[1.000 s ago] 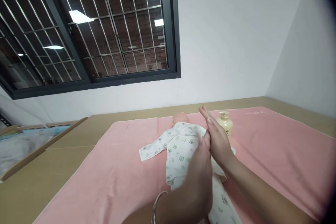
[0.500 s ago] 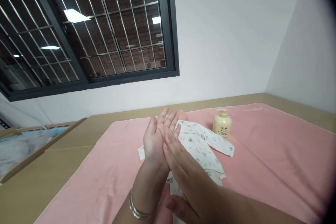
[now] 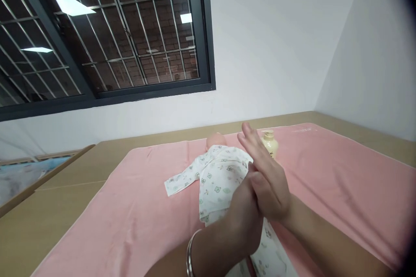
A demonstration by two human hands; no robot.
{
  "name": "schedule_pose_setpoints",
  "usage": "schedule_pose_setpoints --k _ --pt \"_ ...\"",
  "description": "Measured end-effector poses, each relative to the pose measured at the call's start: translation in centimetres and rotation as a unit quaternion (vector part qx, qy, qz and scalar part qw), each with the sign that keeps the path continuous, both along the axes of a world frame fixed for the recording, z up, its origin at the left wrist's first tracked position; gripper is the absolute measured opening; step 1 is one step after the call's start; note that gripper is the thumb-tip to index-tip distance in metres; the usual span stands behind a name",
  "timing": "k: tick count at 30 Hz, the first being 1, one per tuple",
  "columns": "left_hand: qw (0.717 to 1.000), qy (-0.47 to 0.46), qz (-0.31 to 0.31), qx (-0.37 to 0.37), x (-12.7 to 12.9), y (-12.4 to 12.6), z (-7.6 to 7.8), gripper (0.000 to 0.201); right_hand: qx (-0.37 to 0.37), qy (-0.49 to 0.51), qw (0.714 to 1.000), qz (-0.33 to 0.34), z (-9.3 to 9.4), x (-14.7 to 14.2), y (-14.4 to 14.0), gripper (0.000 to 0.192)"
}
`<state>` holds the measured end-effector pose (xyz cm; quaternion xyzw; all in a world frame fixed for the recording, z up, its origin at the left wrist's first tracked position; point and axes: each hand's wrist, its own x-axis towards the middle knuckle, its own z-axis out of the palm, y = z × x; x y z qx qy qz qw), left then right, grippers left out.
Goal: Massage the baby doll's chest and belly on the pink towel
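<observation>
The left hand (image 3: 242, 216) and the right hand (image 3: 268, 177) press together, palm against palm, above the doll (image 3: 221, 177). Neither grip holds anything: the right hand is flat with its fingers stretched toward the far edge of the surface (image 3: 65, 194), and the left hand lies against it from the left, its fingers out of sight behind the right palm, so I cannot tell how far they curl. A bangle (image 3: 189, 254) circles the left wrist.

The doll lies on its back near the middle of the towel (image 3: 136, 225), head toward the far edge, legs toward the near edge. It wears a white romper printed with small figures; one sleeve is spread out flat to the left on the towel. The bare head (image 3: 216, 140) shows just past the collar. The hands hang over the doll's right side and lower body and hide part of it; whether they touch the cloth cannot be told.

A bottle (image 3: 269, 145) of pale cream colour stands upright on the towel just beyond the right fingertips, near the far edge and to the right of the doll's head, partly hidden by the fingers.

The pink towel covers most of the tan surface, leaving bare strips along the left and far edges. Behind the far edge rises a white wall with a dark-framed barred window (image 3: 107, 39).
</observation>
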<state>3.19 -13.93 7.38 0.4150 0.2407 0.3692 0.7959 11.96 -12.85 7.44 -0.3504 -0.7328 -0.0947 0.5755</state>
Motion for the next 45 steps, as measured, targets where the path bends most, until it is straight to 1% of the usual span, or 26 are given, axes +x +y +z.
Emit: schedule_pose_setpoints --k 2,3,5,7,9,12,13,14,15,16,18,20,21,24,28,31,36,39,42,45 --pt "1.0 -0.014 -0.002 -0.002 -0.2 0.2 0.3 0.036 0.0 0.016 0.999 -0.027 -0.3 0.4 1.2 0.051" --pt "1.0 -0.028 0.0 -0.008 -0.3 0.6 0.5 0.034 -0.022 0.02 0.999 -0.038 -0.6 0.5 1.7 0.05" --pt "0.998 -0.056 0.012 -0.035 -0.5 1.8 0.8 0.031 -0.105 0.013 0.993 -0.046 -1.0 0.3 2.5 0.049" --pt "0.994 -0.069 0.04 -0.076 -0.8 3.7 1.1 0.03 -0.203 -0.019 0.979 -0.03 -1.4 -0.2 2.8 0.049" --pt "0.988 -0.063 0.089 -0.107 -1.2 5.9 1.1 0.029 -0.274 -0.064 0.96 -0.007 -1.6 -0.8 3.0 0.052" --pt "0.974 -0.019 0.183 -0.135 -2.0 9.5 0.4 0.031 -0.335 -0.126 0.934 0.014 -2.1 -1.0 3.6 0.054" --pt "0.965 -0.001 0.23 -0.124 -2.2 10.7 -0.1 0.031 -0.35 -0.139 0.926 0.013 -2.5 -0.9 4.1 0.054" --pt "0.952 0.012 0.29 -0.098 -2.3 11.8 -0.7 0.028 -0.363 -0.149 0.92 0.005 -2.9 -0.8 4.7 0.055" --pt "0.939 0.02 0.341 -0.05 -2.5 12.8 -1.3 0.025 -0.373 -0.156 0.915 -0.007 -3.5 -0.5 5.5 0.055" --pt "0.93 0.032 0.366 -0.001 -2.5 13.7 -1.9 0.024 -0.378 -0.16 0.912 -0.023 -4.1 -0.3 6.4 0.055" --pt "0.924 0.069 0.365 0.088 -2.5 15.3 -3.2 0.025 -0.372 -0.172 0.911 -0.038 -5.5 0.2 8.1 0.051" --pt "0.912 0.137 0.341 0.185 -2.5 16.6 -4.6 0.024 -0.352 -0.187 0.917 -0.02 -6.9 0.5 9.7 0.048" --pt "0.895 0.183 0.339 0.224 -2.4 17.2 -5.3 0.024 -0.346 -0.193 0.918 -0.018 -7.5 0.6 10.4 0.047" --pt "0.824 0.327 0.346 0.306 -2.3 18.5 -7.5 0.029 -0.336 -0.201 0.919 -0.043 -9.1 0.4 11.8 0.05" --pt "0.796 0.359 0.356 0.334 -2.0 19.2 -10.0 0.028 -0.342 -0.187 0.91 -0.141 -10.5 -0.4 12.4 0.057" --pt "0.778 0.38 0.359 0.349 -2.0 19.2 -11.0 0.032 -0.339 -0.189 0.904 -0.18 -10.6 -0.8 12.4 0.054" --pt "0.781 0.349 0.359 0.375 -2.7 18.9 -11.7 0.03 -0.32 -0.211 0.903 -0.195 -9.6 -1.0 12.6 0.046" --pt "0.78 0.333 0.357 0.392 -3.2 18.7 -12.4 0.03 -0.311 -0.203 0.908 -0.196 -9.7 -0.8 13.0 0.044" --pt "0.774 0.323 0.352 0.415 -3.6 18.5 -13.0 0.032 -0.307 -0.216 0.913 -0.16 -10.1 0.0 13.3 0.05" --pt "0.769 0.319 0.356 0.425 -3.7 18.4 -13.2 0.034 -0.315 -0.258 0.906 -0.12 -10.3 0.6 13.2 0.055"
